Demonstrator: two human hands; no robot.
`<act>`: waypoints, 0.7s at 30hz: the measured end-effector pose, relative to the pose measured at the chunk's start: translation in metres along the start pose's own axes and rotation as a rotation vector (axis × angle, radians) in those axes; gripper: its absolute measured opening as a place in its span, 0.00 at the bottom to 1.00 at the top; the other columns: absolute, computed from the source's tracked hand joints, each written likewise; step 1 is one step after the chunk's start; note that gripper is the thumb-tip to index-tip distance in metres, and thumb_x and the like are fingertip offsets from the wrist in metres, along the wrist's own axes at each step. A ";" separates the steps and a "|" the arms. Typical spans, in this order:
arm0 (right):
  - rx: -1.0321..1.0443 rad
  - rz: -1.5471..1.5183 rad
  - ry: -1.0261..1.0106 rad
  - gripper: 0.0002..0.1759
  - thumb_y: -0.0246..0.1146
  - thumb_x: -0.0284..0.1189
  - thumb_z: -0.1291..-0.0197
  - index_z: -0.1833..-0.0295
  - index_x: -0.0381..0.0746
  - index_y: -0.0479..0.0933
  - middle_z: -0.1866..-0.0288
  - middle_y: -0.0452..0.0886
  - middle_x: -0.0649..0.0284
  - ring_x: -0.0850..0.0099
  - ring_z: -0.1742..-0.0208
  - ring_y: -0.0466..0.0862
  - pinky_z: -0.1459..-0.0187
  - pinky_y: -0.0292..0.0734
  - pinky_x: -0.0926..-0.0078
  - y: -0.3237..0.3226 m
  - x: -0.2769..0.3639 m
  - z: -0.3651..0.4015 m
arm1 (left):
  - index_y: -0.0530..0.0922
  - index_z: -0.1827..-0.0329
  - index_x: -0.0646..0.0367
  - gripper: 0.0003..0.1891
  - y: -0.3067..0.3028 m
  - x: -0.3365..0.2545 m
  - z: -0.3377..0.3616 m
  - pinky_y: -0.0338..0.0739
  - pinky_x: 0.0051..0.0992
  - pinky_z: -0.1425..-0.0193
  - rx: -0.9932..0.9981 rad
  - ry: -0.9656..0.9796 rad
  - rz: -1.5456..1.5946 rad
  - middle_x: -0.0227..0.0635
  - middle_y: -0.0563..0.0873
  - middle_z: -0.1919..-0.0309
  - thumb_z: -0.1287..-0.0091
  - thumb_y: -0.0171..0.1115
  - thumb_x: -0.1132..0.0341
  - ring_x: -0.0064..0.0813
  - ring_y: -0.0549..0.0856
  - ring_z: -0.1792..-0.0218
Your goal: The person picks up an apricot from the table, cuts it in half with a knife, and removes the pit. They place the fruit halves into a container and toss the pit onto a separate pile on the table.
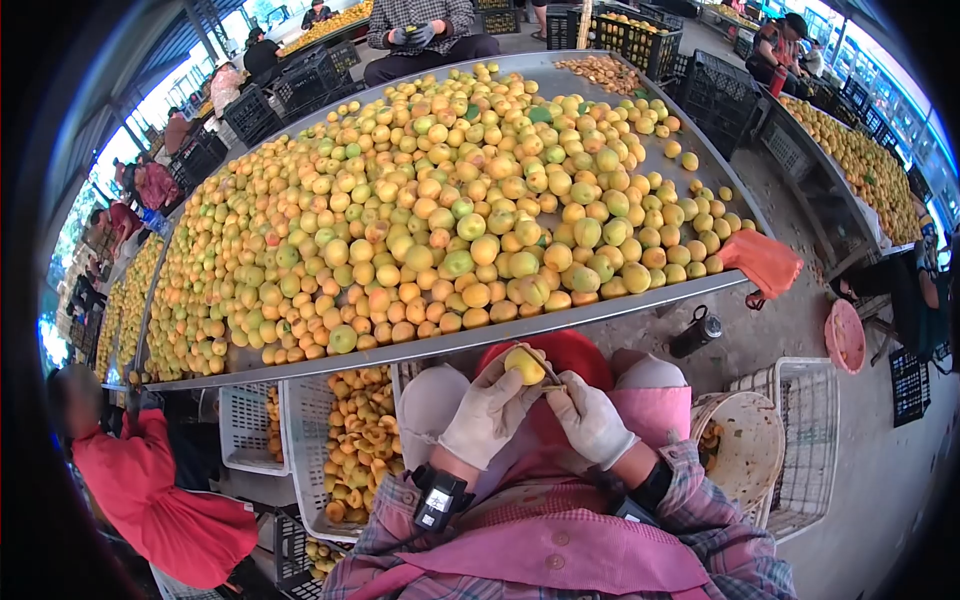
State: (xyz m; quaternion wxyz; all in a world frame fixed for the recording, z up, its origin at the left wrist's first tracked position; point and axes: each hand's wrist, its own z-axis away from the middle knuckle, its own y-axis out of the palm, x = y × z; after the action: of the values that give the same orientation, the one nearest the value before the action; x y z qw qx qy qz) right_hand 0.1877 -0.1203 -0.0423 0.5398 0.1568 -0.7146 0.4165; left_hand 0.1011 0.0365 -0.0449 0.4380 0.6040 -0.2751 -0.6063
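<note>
Head view: one small yellow round fruit (524,365) sat before the chest, just below the table edge. The white-gloved left hand (488,412) curled its fingers around it. The white-gloved right hand (592,420) pinched a thin knife-like tool (549,373) against it, the blade hard to make out. One long grey metal table (600,312) carried fruit too numerous to count. Two white slatted plastic crates (298,440) stood beneath it at left, partly hidden. One red-jacketed co-worker (150,490) was cut off by the frame.
</note>
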 end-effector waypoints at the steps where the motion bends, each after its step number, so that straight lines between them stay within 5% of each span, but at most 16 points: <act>1: -0.001 0.029 0.013 0.18 0.54 0.40 0.29 0.47 0.36 0.70 0.66 0.80 0.43 0.42 0.61 0.81 0.63 0.75 0.49 0.001 -0.001 0.000 | 0.70 0.33 0.63 0.22 -0.001 0.000 0.001 0.71 0.32 0.28 0.002 0.002 -0.010 0.40 0.77 0.38 0.29 0.61 0.69 0.34 0.75 0.34; 5: 0.038 0.095 0.071 0.17 0.54 0.37 0.29 0.48 0.33 0.71 0.65 0.78 0.42 0.43 0.59 0.81 0.61 0.75 0.58 -0.005 0.010 0.002 | 0.71 0.34 0.63 0.21 0.000 0.000 0.000 0.71 0.33 0.28 -0.009 0.012 -0.019 0.39 0.78 0.39 0.29 0.60 0.70 0.34 0.75 0.34; 17: 0.133 0.188 0.213 0.21 0.53 0.42 0.29 0.44 0.34 0.70 0.65 0.81 0.40 0.41 0.58 0.81 0.59 0.76 0.48 -0.008 0.019 -0.003 | 0.71 0.35 0.63 0.23 0.007 0.004 0.002 0.71 0.32 0.32 -0.127 0.090 -0.371 0.39 0.80 0.42 0.31 0.64 0.70 0.32 0.78 0.40; 21: -0.019 0.041 -0.019 0.21 0.53 0.40 0.29 0.41 0.34 0.70 0.61 0.81 0.40 0.41 0.57 0.81 0.58 0.77 0.50 0.001 0.007 -0.001 | 0.71 0.34 0.63 0.23 0.019 0.007 0.001 0.69 0.32 0.31 -0.103 0.130 -0.293 0.40 0.79 0.42 0.30 0.63 0.66 0.33 0.78 0.40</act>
State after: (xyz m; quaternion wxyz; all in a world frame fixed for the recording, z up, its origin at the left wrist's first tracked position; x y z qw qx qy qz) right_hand 0.1852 -0.1174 -0.0366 0.5257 0.1412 -0.7266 0.4192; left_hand 0.1046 0.0211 -0.0315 0.3923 0.6522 -0.1238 -0.6367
